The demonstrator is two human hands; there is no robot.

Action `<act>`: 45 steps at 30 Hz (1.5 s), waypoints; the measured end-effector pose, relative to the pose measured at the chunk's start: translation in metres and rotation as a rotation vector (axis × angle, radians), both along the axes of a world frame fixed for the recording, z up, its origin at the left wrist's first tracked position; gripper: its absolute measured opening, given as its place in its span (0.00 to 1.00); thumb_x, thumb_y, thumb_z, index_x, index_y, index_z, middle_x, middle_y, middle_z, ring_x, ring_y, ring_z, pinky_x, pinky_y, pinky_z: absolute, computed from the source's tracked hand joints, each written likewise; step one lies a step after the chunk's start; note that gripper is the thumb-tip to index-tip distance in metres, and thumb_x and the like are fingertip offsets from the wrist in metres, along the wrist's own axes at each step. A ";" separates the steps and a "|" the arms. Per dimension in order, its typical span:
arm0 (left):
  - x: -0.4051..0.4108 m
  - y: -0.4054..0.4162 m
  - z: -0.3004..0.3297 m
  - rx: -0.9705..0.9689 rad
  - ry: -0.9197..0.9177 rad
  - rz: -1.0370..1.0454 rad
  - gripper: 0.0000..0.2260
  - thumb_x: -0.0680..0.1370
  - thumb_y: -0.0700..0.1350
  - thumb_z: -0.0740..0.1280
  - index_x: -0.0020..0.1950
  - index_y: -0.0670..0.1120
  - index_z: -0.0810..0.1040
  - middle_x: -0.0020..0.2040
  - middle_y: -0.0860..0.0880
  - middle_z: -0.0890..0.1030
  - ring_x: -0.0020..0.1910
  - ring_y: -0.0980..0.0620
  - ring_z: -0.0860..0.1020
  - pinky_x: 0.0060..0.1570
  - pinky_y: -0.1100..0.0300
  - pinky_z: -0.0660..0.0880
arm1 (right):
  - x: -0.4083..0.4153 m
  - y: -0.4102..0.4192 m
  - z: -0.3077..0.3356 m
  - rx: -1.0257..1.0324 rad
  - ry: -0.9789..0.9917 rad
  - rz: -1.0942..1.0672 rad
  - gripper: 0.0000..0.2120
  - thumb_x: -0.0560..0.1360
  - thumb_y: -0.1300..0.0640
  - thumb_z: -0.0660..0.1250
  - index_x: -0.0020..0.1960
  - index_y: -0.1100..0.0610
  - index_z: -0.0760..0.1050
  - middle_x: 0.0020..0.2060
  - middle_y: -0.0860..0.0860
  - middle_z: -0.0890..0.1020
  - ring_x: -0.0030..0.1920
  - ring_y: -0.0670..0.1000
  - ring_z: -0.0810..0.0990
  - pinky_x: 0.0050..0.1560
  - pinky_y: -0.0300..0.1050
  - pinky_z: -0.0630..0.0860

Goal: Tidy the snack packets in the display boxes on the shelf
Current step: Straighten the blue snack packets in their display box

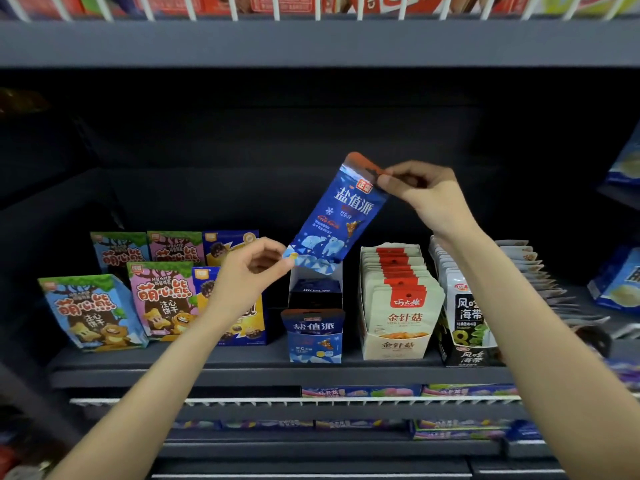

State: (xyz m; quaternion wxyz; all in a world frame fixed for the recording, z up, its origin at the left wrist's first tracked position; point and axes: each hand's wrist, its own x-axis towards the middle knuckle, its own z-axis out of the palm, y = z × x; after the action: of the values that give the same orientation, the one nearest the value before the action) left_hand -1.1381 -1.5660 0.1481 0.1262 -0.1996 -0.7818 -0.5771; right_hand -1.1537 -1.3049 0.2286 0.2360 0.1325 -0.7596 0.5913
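Dark grey shelf (pixel 242 362), one tier of a store rack. Contents, left to right:

- Bear-print biscuit boxes: a blue one (pixel 91 311) and a pink one (pixel 162 299) at the front, two more behind.
- Yellow-and-blue boxes (pixel 242 327), in two rows just beside the pink ones (front one partly hidden by an arm).
- Blue display box (pixel 315 336), one blue packet standing at its front.
- Cream display box (pixel 396 336), packed with a row of cream packets with red tops.
- Black display box (pixel 467 355), holding white and dark packets, close against the cream box.
- Loose pale packets (pixel 540 278), fanned out at the far right.
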 end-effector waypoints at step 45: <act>-0.012 -0.016 -0.014 -0.342 0.770 0.205 0.05 0.76 0.44 0.67 0.47 0.44 0.81 0.43 0.53 0.81 0.45 0.64 0.77 0.47 0.67 0.74 | 0.005 0.016 -0.008 0.150 -0.129 0.264 0.17 0.77 0.72 0.58 0.52 0.53 0.78 0.46 0.48 0.84 0.50 0.48 0.84 0.49 0.43 0.81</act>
State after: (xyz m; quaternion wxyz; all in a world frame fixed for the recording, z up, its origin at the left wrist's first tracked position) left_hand -1.1501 -1.5822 0.1339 0.4306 -0.3397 -0.7778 -0.3071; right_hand -1.1489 -1.2888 0.2201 0.0965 0.2103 -0.7913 0.5660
